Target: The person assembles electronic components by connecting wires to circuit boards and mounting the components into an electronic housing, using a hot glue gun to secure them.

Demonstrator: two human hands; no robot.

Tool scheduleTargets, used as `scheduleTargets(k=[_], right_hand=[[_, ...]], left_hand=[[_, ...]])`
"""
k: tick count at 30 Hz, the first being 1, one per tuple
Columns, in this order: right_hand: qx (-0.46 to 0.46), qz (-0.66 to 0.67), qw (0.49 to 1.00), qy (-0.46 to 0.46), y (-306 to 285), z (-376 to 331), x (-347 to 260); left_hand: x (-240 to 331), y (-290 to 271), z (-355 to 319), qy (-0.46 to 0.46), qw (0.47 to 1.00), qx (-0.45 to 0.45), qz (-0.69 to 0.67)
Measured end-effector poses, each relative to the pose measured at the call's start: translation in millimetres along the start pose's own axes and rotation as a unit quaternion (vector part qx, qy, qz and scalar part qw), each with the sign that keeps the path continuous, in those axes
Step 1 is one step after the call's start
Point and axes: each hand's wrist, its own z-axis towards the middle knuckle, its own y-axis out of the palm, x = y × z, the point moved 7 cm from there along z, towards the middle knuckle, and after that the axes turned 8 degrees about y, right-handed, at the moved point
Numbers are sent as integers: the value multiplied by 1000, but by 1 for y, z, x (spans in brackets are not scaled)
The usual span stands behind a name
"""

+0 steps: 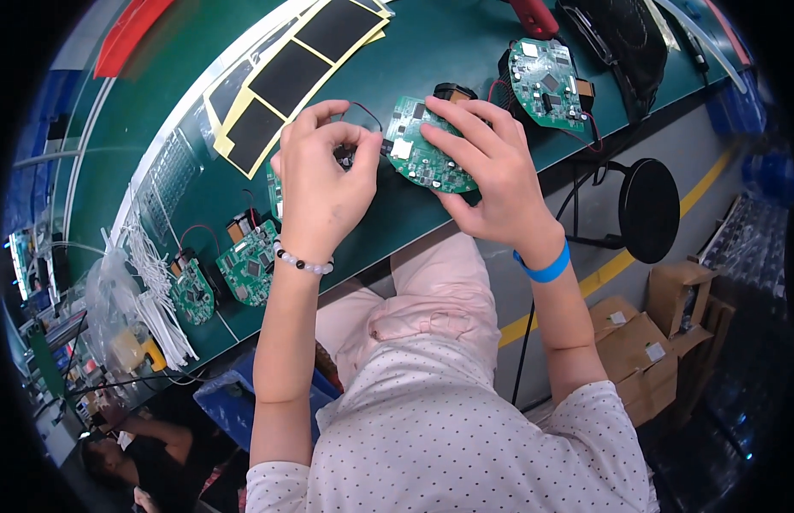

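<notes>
Over the green worktop, my right hand [491, 158] grips a rounded green circuit board [418, 167], fingers spread on its face and thumb at its lower edge. A white connector [402, 150] sits at the board's left side. Thumb and forefinger of my left hand [324, 175] are pinched by that connector, at a small black plug [386, 147]; whether it is seated cannot be seen. A thin dark red wire [367, 111] arcs above these fingertips. Behind my left hand, another green board [274, 192] is mostly hidden. A dark round part [455, 91] shows behind the held board.
More green boards with wires lie on the worktop, one at right [546, 83] and two at left [250, 263], [193, 292]. Black adhesive pads on yellow backing [290, 73] lie at the back. White cable ties [162, 316] hang left. A black stool [649, 209] and cardboard boxes [636, 359] stand right.
</notes>
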Motion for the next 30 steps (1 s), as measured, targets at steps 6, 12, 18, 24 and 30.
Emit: scheduleTargets(k=[6,12,18,24,30], right_hand=[[7,-2,1000,-8,1,1,0],[2,-3,1000,4,3,-1,1],[15,1,1000,5,4,-3,-2],[8,-12,1000,5,5,-2,-2],[-11,-16,1000,10,14,5,-8]], left_hand=[[4,3,2,1,998,-14,66],[22,0,-10,73,995,23,62],[43,9,-32,147,976,65,147],[45,12,-30,198,967,80,140],[42,6,-29,224,964,86,115]])
